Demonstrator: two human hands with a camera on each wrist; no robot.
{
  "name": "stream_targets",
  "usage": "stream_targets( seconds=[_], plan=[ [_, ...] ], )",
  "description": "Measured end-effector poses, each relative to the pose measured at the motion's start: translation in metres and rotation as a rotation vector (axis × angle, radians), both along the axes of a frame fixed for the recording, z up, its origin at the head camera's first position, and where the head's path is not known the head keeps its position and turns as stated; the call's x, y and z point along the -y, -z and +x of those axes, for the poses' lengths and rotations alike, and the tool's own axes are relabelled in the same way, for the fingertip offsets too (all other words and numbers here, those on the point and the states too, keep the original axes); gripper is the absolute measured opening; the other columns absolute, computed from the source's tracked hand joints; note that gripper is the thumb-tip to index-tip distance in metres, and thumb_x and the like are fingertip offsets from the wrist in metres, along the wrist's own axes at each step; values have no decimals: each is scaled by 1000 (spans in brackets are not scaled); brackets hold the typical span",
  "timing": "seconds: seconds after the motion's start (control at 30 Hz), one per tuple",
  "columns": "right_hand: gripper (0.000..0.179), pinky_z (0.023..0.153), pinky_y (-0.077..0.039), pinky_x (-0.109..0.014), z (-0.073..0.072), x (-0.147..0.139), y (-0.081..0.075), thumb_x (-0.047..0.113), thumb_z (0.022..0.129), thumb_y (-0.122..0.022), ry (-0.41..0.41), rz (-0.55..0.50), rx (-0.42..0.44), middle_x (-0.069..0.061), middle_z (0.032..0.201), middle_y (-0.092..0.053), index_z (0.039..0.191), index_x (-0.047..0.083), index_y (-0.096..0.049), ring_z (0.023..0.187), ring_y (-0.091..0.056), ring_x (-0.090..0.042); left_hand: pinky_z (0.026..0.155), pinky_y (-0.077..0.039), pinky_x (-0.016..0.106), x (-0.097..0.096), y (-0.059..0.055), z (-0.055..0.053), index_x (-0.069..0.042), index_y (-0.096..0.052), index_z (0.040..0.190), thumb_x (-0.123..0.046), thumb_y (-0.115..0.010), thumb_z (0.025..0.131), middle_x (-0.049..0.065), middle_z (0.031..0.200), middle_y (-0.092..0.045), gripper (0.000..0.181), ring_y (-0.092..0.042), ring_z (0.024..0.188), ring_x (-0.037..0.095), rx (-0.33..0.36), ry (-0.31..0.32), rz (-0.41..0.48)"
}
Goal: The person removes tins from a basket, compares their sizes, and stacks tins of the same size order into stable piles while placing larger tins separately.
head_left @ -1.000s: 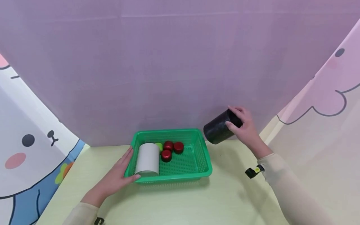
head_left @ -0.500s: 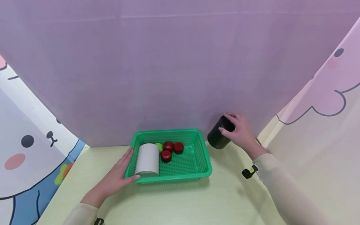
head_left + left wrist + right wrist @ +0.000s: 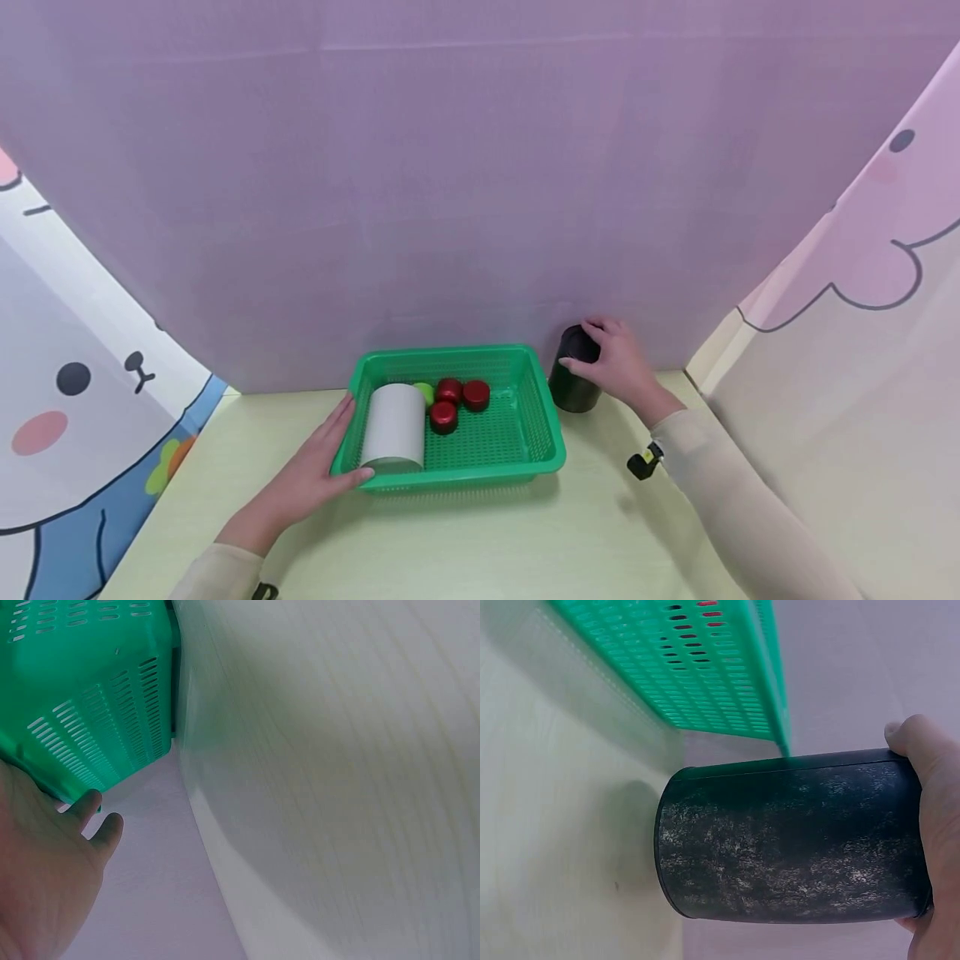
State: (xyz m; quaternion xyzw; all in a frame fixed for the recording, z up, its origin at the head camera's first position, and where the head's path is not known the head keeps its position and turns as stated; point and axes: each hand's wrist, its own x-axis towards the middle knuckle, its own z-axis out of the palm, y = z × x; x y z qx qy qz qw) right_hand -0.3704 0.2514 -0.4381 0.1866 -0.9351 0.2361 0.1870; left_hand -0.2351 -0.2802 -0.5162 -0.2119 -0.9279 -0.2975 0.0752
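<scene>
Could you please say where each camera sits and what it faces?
Head: worn there, facing forward and down at the rectangular green plastic basket; left hand, right hand show.
Left wrist: worn there, facing the basket; left hand shows.
Right wrist: worn there, facing the black cylinder; right hand shows.
Head and right wrist share basket and cylinder.

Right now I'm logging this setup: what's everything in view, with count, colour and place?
basket: 1, green, on the table
white cylinder: 1, white, basket's left
red pieces: 3, red, mid-basket
lime piece: 1, lime, beside white cylinder, partly hidden
black container: 1, black, right of basket
table: 1, pale yellow, under basket
backdrop: 1, purple, behind the table
printed panels: 2, multicoloured, left and right
wrist devices: 2, black, one per wrist
sleeves: 2, beige, on the forearms
left hand: 1, touching basket's left side
right hand: 1, gripping black container
</scene>
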Motion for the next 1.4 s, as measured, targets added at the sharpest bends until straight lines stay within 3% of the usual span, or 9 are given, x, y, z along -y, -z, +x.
stream_targets(
  seconds=[0.7,1.4],
  plan=[
    [93,119,-43,-61,-15,8,30,48,92,-91,-9,-77,37,-25,153,-52,153,-13,-57,145,-42,-45,116,-36,81,-2,-6,6,-6,-16,178,-51,-80,100,15,185,-12,111,-23,162,57,0,-12,-2],
    [90,118,-42,-61,-27,26,44,50,94,-89,13,-147,27,-23,151,-50,152,-12,-59,142,-44,-42,116,-36,82,-3,-2,4,-6,-16,178,-50,-80,100,14,185,-12,110,-23,161,57,-10,-6,9]
  ],
)
